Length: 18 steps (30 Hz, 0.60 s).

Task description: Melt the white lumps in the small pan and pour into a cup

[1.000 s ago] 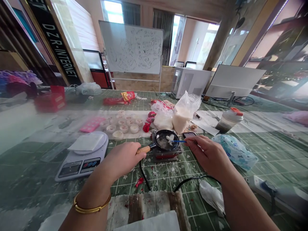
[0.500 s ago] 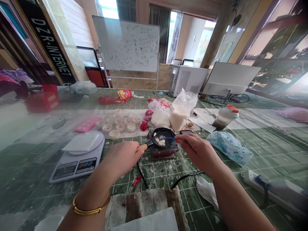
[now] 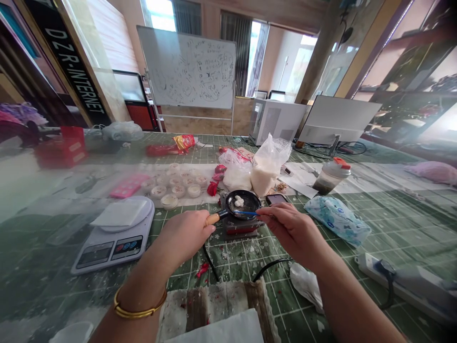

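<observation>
Fingers of the right hand (image 3: 291, 228) pinch the end of a thin blue stick (image 3: 246, 213), shut tight around it. That hand sits just right of the middle of the frame. The blue stick runs almost flat, pointing left from the fingertips, and its far tip reaches over the near edge of the small black pan (image 3: 243, 204). So the pan lies to the left of those fingers and a bit farther up in the frame.

White lumps (image 3: 238, 201) sit in the pan, a little beyond the stick's tip. I cannot tell if the tip touches them.

On the other side, the left hand (image 3: 185, 233) is closed around the pan's wooden handle (image 3: 213, 219). The handle sticks out toward the lower left, so the pan's long line runs from lower left to upper right. Both hands are near the pan, one on each side; the left hand has hold of it and the right hand only reaches it with the stick.

Under the pan is a small red heater (image 3: 243, 226) on the green grid mat (image 3: 357, 267). A white kitchen scale (image 3: 114, 238) is well apart at the left. A clear bag of white flakes (image 3: 266, 171) stands just behind the pan.
</observation>
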Each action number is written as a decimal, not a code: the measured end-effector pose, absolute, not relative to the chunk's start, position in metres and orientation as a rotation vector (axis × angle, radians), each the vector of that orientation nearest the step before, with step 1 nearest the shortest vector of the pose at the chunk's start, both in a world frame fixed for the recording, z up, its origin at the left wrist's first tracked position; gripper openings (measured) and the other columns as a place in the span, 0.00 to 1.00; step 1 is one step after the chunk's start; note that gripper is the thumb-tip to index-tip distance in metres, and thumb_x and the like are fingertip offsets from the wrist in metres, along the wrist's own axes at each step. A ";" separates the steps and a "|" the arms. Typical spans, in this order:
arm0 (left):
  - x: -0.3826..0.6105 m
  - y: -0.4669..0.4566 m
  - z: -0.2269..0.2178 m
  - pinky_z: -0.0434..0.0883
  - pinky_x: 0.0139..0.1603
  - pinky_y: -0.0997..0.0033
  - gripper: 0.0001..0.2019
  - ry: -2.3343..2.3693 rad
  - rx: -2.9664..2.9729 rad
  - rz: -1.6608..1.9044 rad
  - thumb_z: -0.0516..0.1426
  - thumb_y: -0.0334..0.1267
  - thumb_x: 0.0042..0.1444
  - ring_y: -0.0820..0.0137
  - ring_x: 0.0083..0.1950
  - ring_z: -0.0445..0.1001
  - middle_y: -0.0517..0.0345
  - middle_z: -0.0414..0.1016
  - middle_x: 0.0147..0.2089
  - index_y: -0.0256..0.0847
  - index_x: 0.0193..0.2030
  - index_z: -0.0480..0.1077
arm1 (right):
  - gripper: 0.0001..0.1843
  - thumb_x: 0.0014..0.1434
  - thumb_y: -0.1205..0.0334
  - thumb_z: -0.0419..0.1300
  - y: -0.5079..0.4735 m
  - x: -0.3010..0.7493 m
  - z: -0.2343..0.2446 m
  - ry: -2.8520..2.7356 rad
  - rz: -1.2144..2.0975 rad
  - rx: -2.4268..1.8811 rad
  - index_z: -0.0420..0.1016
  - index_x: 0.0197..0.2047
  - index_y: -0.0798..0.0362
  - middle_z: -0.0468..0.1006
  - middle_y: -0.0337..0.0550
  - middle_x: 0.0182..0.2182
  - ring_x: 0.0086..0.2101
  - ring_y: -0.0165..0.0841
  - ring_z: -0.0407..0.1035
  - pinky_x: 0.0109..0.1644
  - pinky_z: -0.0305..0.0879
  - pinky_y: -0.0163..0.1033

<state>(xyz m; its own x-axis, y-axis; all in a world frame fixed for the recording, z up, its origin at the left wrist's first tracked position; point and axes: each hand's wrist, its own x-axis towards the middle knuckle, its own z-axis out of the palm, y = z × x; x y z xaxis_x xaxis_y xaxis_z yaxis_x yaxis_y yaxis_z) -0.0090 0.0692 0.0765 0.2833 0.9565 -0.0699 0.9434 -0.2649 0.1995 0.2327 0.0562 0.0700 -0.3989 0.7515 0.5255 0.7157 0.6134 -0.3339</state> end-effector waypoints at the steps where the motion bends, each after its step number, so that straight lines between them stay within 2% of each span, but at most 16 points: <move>1: -0.009 0.069 0.077 0.56 0.24 0.73 0.13 1.772 2.339 0.084 0.46 0.44 0.57 0.63 0.31 0.72 0.53 0.75 0.30 0.42 0.30 0.66 | 0.12 0.62 0.64 0.50 0.058 0.233 0.069 -2.192 0.053 -1.146 0.72 0.44 0.52 0.78 0.44 0.35 0.37 0.33 0.70 0.45 0.65 0.41; 4: -0.007 0.069 0.077 0.57 0.25 0.71 0.13 1.784 2.343 0.073 0.45 0.42 0.59 0.62 0.31 0.73 0.52 0.75 0.31 0.41 0.31 0.67 | 0.11 0.62 0.64 0.51 0.060 0.232 0.068 -2.130 -0.046 -1.216 0.73 0.42 0.52 0.79 0.44 0.33 0.36 0.34 0.70 0.45 0.63 0.43; 6: -0.005 0.068 0.075 0.61 0.27 0.69 0.11 1.811 2.371 0.135 0.47 0.40 0.58 0.60 0.34 0.73 0.50 0.76 0.34 0.40 0.36 0.68 | 0.10 0.62 0.64 0.52 0.059 0.230 0.067 -2.147 -0.044 -1.204 0.73 0.42 0.51 0.79 0.43 0.33 0.36 0.34 0.70 0.47 0.61 0.44; 8: 0.001 0.066 0.073 0.65 0.35 0.64 0.11 1.813 2.478 0.343 0.50 0.37 0.56 0.58 0.41 0.73 0.48 0.75 0.40 0.39 0.44 0.68 | 0.09 0.61 0.64 0.53 0.056 0.225 0.065 -2.206 -0.013 -1.144 0.73 0.42 0.50 0.79 0.41 0.32 0.35 0.33 0.69 0.51 0.58 0.46; 10: 0.010 0.065 0.069 0.66 0.43 0.61 0.15 1.682 2.631 0.635 0.52 0.34 0.56 0.58 0.46 0.70 0.47 0.73 0.45 0.40 0.51 0.66 | 0.08 0.60 0.64 0.53 0.054 0.216 0.063 -2.245 0.013 -1.102 0.72 0.41 0.50 0.78 0.39 0.30 0.34 0.33 0.68 0.52 0.56 0.47; 12: 0.020 0.063 0.064 0.66 0.45 0.63 0.16 1.424 2.693 0.822 0.50 0.33 0.58 0.62 0.46 0.70 0.49 0.71 0.46 0.41 0.54 0.64 | 0.08 0.60 0.65 0.53 0.052 0.206 0.062 -2.225 0.004 -1.099 0.72 0.41 0.50 0.78 0.39 0.30 0.34 0.32 0.68 0.53 0.56 0.47; 14: 0.030 0.062 0.059 0.68 0.40 0.67 0.15 1.241 2.622 0.870 0.48 0.34 0.60 0.66 0.41 0.70 0.50 0.71 0.42 0.40 0.52 0.65 | 0.08 0.61 0.65 0.53 0.049 0.197 0.062 -2.200 -0.006 -1.110 0.71 0.41 0.51 0.77 0.40 0.30 0.34 0.32 0.67 0.52 0.57 0.46; 18: 0.040 0.065 0.049 0.68 0.36 0.70 0.10 1.153 2.518 0.978 0.47 0.34 0.61 0.69 0.36 0.71 0.53 0.71 0.36 0.39 0.41 0.69 | 0.11 0.61 0.64 0.51 0.038 0.206 0.066 -2.241 0.091 -1.122 0.67 0.47 0.49 0.76 0.42 0.36 0.38 0.33 0.69 0.48 0.62 0.43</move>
